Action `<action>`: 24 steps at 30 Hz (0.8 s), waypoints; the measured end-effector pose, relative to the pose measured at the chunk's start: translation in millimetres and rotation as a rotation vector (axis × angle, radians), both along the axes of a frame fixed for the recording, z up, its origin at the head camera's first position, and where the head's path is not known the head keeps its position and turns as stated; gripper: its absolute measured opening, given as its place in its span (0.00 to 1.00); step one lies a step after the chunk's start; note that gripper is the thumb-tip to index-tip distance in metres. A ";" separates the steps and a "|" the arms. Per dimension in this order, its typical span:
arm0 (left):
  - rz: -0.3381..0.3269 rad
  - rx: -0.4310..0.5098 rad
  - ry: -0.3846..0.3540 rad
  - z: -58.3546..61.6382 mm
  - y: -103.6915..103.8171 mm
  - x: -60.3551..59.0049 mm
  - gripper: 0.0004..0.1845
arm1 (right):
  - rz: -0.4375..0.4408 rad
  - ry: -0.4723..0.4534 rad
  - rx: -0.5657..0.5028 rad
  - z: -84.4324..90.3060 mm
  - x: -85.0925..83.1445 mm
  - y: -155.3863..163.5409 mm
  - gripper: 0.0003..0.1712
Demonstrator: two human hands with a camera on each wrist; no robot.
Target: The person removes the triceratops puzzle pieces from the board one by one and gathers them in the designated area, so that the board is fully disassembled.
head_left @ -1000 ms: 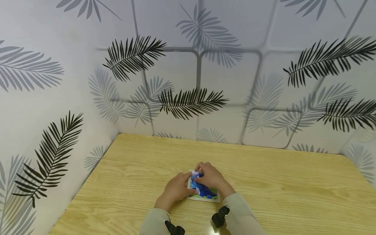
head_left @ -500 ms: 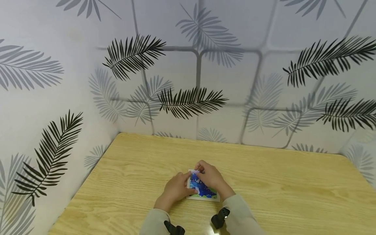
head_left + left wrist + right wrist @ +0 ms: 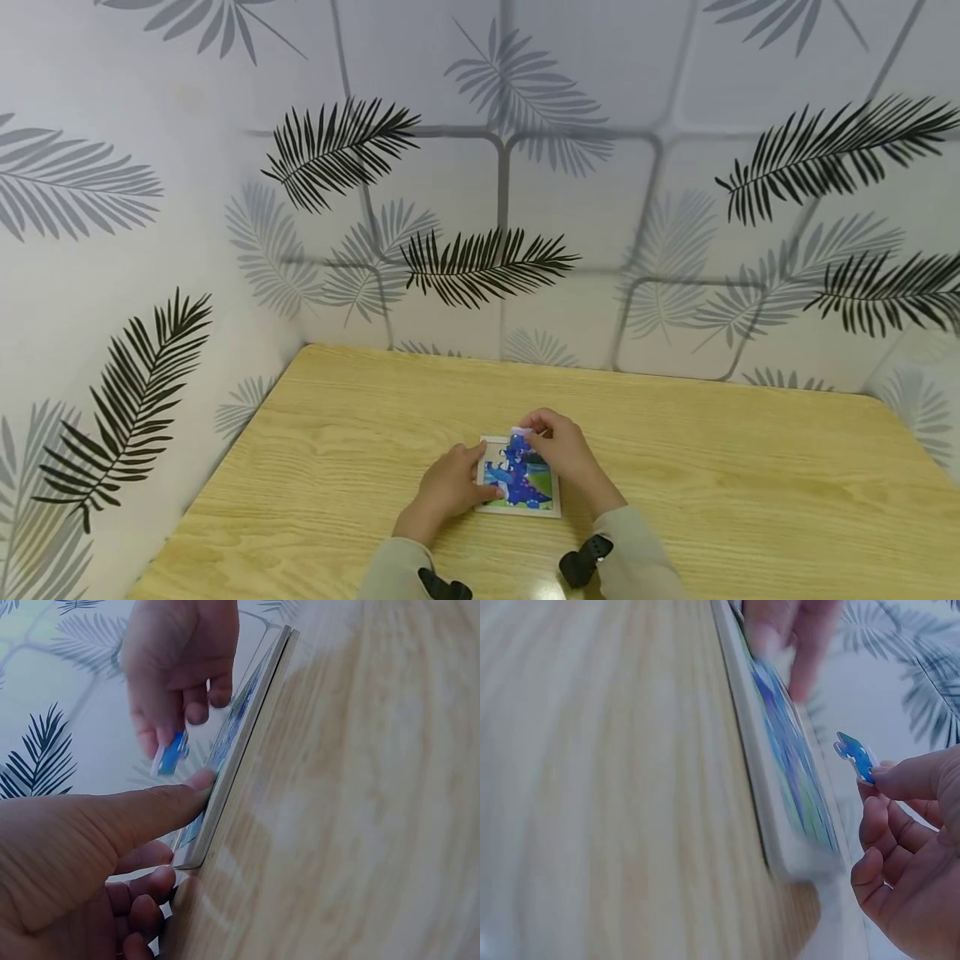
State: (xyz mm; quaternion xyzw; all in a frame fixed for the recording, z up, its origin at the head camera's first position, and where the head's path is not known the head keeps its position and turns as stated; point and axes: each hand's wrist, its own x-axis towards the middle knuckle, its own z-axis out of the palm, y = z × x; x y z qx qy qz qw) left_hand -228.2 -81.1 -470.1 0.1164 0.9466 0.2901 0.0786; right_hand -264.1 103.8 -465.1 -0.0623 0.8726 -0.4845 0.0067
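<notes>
A small square puzzle board [image 3: 517, 485] with a blue picture and a white frame lies on the wooden table [image 3: 712, 492]. My left hand [image 3: 450, 487] rests at its left edge, and the thumb [image 3: 161, 810] presses on the board's rim [image 3: 225, 787]. My right hand [image 3: 566, 450] hovers over the board's far right corner and pinches a small blue puzzle piece [image 3: 855, 756], also seen as the puzzle piece [image 3: 169, 754] and the puzzle piece [image 3: 519, 433]. The piece is held clear of the board [image 3: 791, 761].
Leaf-patterned walls [image 3: 480, 192] enclose the table at the back and on the left. The table's far left corner [image 3: 307, 350] meets both walls. Bare wood stretches to the right of the board.
My right hand has lifted off the board and moved right and back, taking a blue piece with it. More of the picture shows now. The left hand stays put.
</notes>
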 end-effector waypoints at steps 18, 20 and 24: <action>0.007 -0.001 -0.009 2.9 3.3 3.5 0.42 | -0.125 0.005 0.068 -11.6 6.0 74.1 0.05; 0.009 -0.003 -0.011 3.1 3.2 3.4 0.42 | -0.119 0.006 0.084 -11.8 5.7 76.7 0.05; 0.008 -0.006 -0.010 3.3 3.4 3.4 0.42 | -0.108 -0.008 0.124 -11.7 5.7 79.3 0.04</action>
